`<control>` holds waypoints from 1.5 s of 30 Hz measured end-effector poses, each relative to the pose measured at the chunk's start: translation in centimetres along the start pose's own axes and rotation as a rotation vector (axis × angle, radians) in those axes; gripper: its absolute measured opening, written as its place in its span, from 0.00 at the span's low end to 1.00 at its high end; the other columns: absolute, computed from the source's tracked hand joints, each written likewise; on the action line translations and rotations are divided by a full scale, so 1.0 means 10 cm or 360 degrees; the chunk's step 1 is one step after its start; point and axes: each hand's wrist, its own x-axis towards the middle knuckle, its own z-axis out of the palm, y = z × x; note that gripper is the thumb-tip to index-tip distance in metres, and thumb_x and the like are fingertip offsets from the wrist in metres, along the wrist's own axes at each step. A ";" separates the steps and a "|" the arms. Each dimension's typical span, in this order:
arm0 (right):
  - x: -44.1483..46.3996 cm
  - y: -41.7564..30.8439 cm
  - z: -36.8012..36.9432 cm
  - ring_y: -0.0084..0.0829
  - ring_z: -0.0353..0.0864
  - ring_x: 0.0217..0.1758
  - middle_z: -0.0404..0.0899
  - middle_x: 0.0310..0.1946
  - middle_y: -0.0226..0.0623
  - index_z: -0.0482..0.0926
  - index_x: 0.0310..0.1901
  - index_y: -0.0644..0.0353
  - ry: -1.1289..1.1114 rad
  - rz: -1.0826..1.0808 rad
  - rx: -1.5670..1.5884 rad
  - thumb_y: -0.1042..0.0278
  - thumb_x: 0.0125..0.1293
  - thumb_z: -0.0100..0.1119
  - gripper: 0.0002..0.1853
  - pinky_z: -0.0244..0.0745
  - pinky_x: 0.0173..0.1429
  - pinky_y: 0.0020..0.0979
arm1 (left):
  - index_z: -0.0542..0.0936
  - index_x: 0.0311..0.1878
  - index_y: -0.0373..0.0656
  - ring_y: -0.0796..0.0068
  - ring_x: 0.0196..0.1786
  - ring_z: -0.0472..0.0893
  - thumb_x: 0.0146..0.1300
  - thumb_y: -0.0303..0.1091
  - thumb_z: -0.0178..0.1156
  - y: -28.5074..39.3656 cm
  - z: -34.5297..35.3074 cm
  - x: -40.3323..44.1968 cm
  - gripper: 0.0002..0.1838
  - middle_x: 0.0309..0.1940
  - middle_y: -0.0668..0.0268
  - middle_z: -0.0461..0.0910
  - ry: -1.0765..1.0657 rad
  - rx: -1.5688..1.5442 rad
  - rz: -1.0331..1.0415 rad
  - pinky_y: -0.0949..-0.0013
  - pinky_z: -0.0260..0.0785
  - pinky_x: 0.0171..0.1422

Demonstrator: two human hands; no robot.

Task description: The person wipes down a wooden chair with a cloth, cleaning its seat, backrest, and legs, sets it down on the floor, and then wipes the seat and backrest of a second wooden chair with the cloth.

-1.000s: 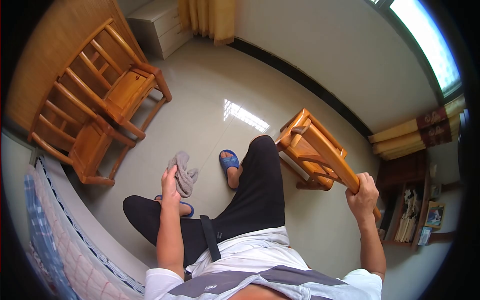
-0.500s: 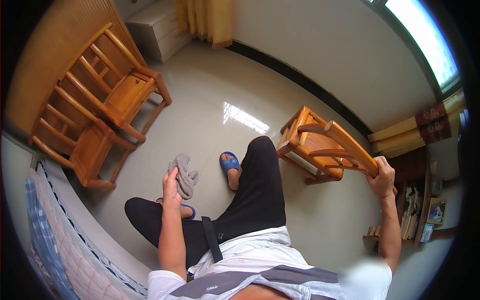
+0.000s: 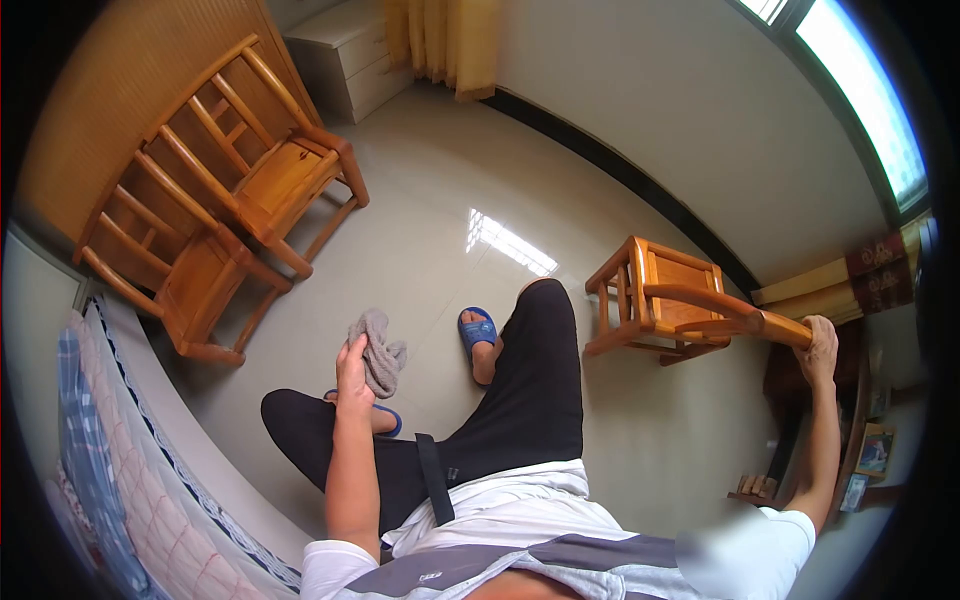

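My left hand is closed round a grey cloth, which hangs bunched in front of my knee. Over on the right, my right hand grips the top of the backrest of a wooden chair. The chair's seat faces away from me, toward the wall. Its legs are partly hidden behind the frame, so I cannot tell whether all of them touch the floor.
Two more wooden chairs stand side by side at the left. A bed with a checked cover lies at the lower left. White drawers stand at the back beside a yellow curtain. A shelf with picture frames is at the right.
The chair in my right hand has turned and shifted right, its backrest swinging outward with the hand. My left hand keeps its hold on the cloth. The whole view has shifted slightly.
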 end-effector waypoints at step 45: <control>1.53 -6.31 0.64 0.32 0.78 0.41 0.79 0.39 0.41 0.74 0.51 0.64 -0.1207 -0.0827 0.2404 0.68 0.52 0.59 0.22 0.74 0.47 0.31 | 0.77 0.50 0.39 0.67 0.33 0.83 0.63 0.52 0.57 0.93 -0.12 1.24 0.24 0.29 0.62 0.83 -0.0279 0.2066 -0.0012 0.64 0.76 0.41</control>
